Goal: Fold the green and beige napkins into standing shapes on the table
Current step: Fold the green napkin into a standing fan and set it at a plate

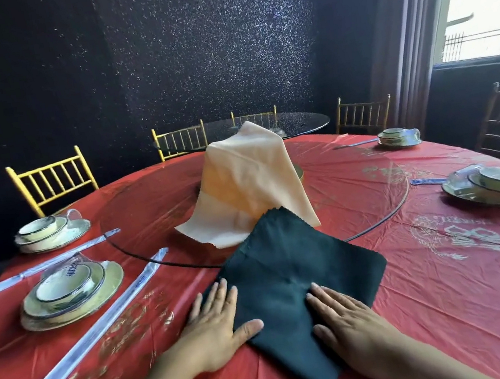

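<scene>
A dark green napkin (pixel 291 280) is seen spread flat as a diamond on the red-clothed table (pixel 438 307), just in front of the person. Its surface is smooth, with a faint crease through the middle. Its 12 o'clock corner, cut with a zigzag edge, is laid over the rim of the glass turntable (pixel 148 211) and meets the foot of the beige napkin (pixel 251 182). The beige napkin is draped in a tall peak over something hidden at the turntable's centre. The green napkin's 6 o'clock corner is laid near the table's near edge.

Bare red cloth is left open at 3 o'clock of the green napkin. At 9 o'clock, a wrapped pair of chopsticks (pixel 86 340) is laid slantwise, with a stacked place setting (pixel 69 294) beyond it.

The left hand (pixel 216 321) is pressed flat on the cloth at the napkin's 8 o'clock edge, fingers straight and spread, with the thumb laid across the fabric. The right hand (pixel 348 314) is laid flat on the napkin's 5 o'clock part, fingers straight and pointed toward 11 o'clock. Nothing is gripped by either hand.
</scene>
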{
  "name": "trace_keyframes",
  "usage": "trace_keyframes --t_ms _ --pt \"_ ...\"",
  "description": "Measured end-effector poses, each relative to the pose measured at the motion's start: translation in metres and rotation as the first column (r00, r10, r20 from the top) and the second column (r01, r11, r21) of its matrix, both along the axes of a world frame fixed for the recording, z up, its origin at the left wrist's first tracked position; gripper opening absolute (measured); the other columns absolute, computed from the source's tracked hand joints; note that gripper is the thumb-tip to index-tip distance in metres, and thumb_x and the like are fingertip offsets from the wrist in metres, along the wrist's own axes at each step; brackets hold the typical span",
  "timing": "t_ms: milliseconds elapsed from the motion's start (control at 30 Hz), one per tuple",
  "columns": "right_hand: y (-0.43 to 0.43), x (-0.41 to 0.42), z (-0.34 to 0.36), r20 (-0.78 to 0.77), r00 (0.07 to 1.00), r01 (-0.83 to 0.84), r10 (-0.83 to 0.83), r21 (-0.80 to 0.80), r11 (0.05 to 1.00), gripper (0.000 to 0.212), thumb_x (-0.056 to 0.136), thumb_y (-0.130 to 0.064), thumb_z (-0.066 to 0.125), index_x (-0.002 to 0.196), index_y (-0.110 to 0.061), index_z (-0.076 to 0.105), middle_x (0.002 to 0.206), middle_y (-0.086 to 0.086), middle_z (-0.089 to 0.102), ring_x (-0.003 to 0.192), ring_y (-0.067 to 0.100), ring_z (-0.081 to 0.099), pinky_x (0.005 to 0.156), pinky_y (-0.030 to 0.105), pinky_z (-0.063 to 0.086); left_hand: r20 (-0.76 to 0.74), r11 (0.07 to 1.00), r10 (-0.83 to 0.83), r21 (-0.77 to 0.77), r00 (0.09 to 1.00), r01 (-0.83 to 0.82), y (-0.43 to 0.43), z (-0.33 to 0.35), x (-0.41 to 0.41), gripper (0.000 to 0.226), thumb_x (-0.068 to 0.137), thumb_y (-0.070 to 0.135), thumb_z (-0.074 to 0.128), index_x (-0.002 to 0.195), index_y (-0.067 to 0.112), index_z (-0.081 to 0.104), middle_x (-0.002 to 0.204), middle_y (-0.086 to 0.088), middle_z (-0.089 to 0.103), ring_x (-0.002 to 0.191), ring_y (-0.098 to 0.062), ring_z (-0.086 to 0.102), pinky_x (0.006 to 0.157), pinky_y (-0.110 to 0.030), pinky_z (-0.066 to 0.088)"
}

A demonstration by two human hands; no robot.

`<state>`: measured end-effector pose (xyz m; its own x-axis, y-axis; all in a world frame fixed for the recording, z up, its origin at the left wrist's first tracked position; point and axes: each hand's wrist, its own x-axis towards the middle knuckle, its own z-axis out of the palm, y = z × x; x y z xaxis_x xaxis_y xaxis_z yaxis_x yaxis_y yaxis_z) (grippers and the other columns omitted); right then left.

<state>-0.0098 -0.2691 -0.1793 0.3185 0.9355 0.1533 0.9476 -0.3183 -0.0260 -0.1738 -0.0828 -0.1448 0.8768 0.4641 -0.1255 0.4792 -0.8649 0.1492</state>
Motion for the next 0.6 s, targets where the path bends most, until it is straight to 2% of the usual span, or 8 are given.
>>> trace_keyframes --t_ms 100,167,200,267,333,400,500,600 --pt "-0.006 -0.002 0.011 -0.084 0.996 0.016 -0.022 -0.072 0.997 0.079 0.096 -0.051 -0.003 0.113 -0.018 0.067 0.124 -0.004 0.062 0.114 0.004 0.057 0.105 0.014 0.008 -0.027 1.000 0.007 0.012 1.000 -0.007 0.003 -0.004 0.003 0.144 0.023 0.091 -0.028 0.145 0.014 -0.019 0.151 -0.007 -0.028 0.140 -0.015 -0.026 0.114 -0.037 -0.015" --pt "-0.004 0.012 0.005 -0.063 0.992 -0.100 0.111 0.158 0.982 0.099 0.078 -0.074 -0.008 0.137 -0.014 0.043 0.145 -0.008 0.031 0.134 0.002 0.030 0.105 0.004 0.000 -0.028 1.000 0.000 0.012 1.000 0.000 0.003 -0.005 0.003 0.142 0.025 0.091 -0.027 0.144 0.015 -0.019 0.152 -0.006 -0.027 0.140 -0.015 -0.025 0.115 -0.037 -0.015" --pt "-0.007 0.018 0.006 -0.126 0.979 -0.129 0.161 0.233 0.964 0.103 0.070 -0.082 -0.003 0.140 -0.017 0.036 0.144 -0.013 0.022 0.136 -0.001 0.021 0.103 -0.002 0.001 -0.015 1.000 -0.007 0.003 1.000 0.007 0.004 -0.005 0.003 0.140 0.026 0.092 -0.026 0.144 0.017 -0.020 0.152 -0.006 -0.026 0.140 -0.014 -0.025 0.115 -0.037 -0.015" --pt "-0.017 0.028 0.015 -0.211 0.947 -0.153 0.244 0.371 0.916 0.071 0.074 -0.074 0.026 0.129 -0.033 0.044 0.140 -0.016 0.031 0.134 -0.004 0.028 0.101 -0.003 0.015 0.057 0.998 -0.045 -0.041 0.997 0.047 0.007 -0.005 -0.001 0.132 0.034 0.095 -0.019 0.145 0.024 -0.017 0.154 -0.001 -0.020 0.140 -0.010 -0.022 0.115 -0.035 -0.015" --pt "-0.031 0.042 0.030 -0.339 0.895 -0.141 0.289 0.400 0.906 0.033 0.079 -0.052 0.044 0.109 -0.047 0.055 0.134 -0.018 0.045 0.122 -0.007 0.044 0.095 0.003 0.032 0.166 0.988 -0.111 -0.085 0.980 0.126 0.015 -0.003 -0.009 0.124 0.044 0.098 -0.005 0.147 0.031 0.003 0.154 0.010 -0.005 0.139 -0.001 -0.014 0.114 -0.027 -0.011" --pt "-0.046 0.059 0.035 -0.373 0.860 -0.209 0.348 0.364 0.908 0.028 0.080 -0.053 0.055 0.108 -0.050 0.053 0.129 -0.028 0.050 0.114 -0.007 0.051 0.094 0.008 0.038 0.263 0.973 -0.171 -0.107 0.949 0.205 0.023 0.000 -0.017 0.100 0.051 0.098 0.016 0.134 0.045 0.031 0.147 0.020 0.014 0.139 0.005 0.002 0.111 -0.015 -0.001" --pt "-0.057 0.073 0.038 -0.426 0.837 -0.237 0.343 0.282 0.930 0.038 0.076 -0.067 0.051 0.113 -0.059 0.049 0.133 -0.037 0.037 0.120 -0.011 0.045 0.101 0.007 0.032 0.344 0.962 -0.204 -0.102 0.917 0.252 0.028 0.000 -0.025 0.062 0.054 0.094 0.032 0.107 0.064 0.045 0.133 0.027 0.035 0.129 0.009 0.029 0.105 -0.004 0.014" --pt "-0.054 0.082 0.035 -0.280 0.899 -0.275 0.336 0.235 0.932 0.040 0.080 -0.068 0.046 0.116 -0.053 0.050 0.126 -0.033 0.051 0.116 -0.010 0.050 0.097 0.012 0.039 0.379 0.955 -0.285 0.033 0.881 0.295 0.030 -0.001 -0.026 0.080 0.065 0.089 0.024 0.117 0.039 0.060 0.127 0.018 0.053 0.119 0.006 0.043 0.104 -0.013 0.029"
